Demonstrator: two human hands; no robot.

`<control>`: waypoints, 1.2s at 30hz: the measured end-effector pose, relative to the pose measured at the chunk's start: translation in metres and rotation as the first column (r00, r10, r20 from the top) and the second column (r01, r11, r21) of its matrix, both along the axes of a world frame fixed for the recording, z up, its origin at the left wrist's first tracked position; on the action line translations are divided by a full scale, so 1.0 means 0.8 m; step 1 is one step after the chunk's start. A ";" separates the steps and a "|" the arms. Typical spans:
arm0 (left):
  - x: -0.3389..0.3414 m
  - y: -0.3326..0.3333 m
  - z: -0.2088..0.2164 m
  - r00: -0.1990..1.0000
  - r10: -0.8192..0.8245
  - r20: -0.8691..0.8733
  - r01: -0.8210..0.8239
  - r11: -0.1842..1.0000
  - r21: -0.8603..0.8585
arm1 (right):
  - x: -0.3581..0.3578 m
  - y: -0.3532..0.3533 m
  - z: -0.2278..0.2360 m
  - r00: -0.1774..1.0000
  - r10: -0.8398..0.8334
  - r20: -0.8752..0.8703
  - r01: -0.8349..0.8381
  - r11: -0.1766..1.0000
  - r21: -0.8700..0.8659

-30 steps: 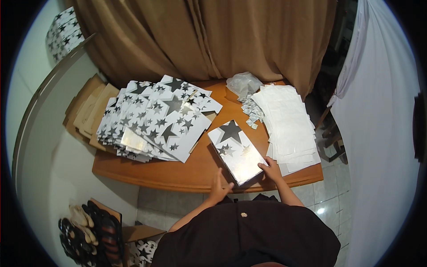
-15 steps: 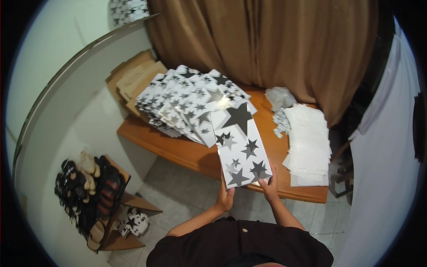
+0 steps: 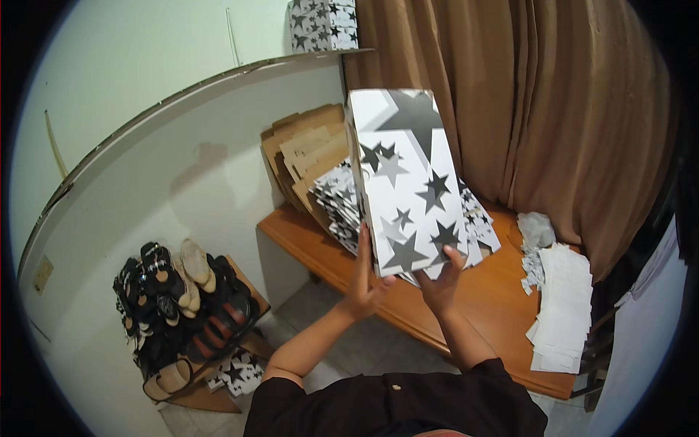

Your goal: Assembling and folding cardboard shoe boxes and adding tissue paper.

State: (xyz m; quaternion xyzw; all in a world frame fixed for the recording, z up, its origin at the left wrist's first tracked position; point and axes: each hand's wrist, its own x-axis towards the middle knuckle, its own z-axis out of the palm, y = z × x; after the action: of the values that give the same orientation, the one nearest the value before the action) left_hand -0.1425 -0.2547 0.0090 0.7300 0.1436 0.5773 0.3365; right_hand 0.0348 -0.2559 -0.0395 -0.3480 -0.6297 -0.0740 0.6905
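Between my hands is a white box (image 3: 408, 186) printed with black and grey stars, raised above the table and tilted. My left hand (image 3: 362, 277) lies along its left edge near the lower corner, thumb under the bottom edge. My right hand (image 3: 443, 282) grips the lower right corner, thumb on the front face. Behind the box lies a fanned stack of star-printed cardboard pieces (image 3: 336, 200), partly hidden by it. Brown cardboard pieces (image 3: 309, 149) lean on the wall beside that stack.
White paper sheets (image 3: 564, 306) are piled on the right of the wooden table (image 3: 488, 320), by a clear plastic bag (image 3: 536, 229) and paper scraps (image 3: 533, 268). At lower left stands a rack of shoes (image 3: 196, 306). Star-printed boxes (image 3: 324, 25) sit on the ledge behind.
My hands have lifted the star-printed box up and away from me, over the stack. The whole view has swung left, so the wall and shoe rack show more.
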 end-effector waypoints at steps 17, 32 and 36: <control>-0.068 0.356 0.203 0.863 0.495 0.103 -0.377 0.494 0.784 | -0.032 0.284 0.253 0.873 0.472 -0.127 -0.435 0.869 0.237; -0.019 0.556 0.322 0.918 0.272 0.288 -0.393 0.537 0.746 | -0.099 0.481 0.390 0.998 0.044 -0.036 -0.027 0.929 0.369; -0.014 0.578 0.343 0.925 0.353 0.141 -0.294 0.429 0.854 | -0.102 0.492 0.406 0.933 0.323 -0.159 -0.228 0.871 0.436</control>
State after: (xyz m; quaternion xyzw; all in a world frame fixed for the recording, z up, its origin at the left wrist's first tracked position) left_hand -0.1534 0.2080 0.2836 0.7740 -0.0171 0.6023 -0.1947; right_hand -0.0469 0.1379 0.2849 -0.1075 -0.5605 -0.0644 0.8186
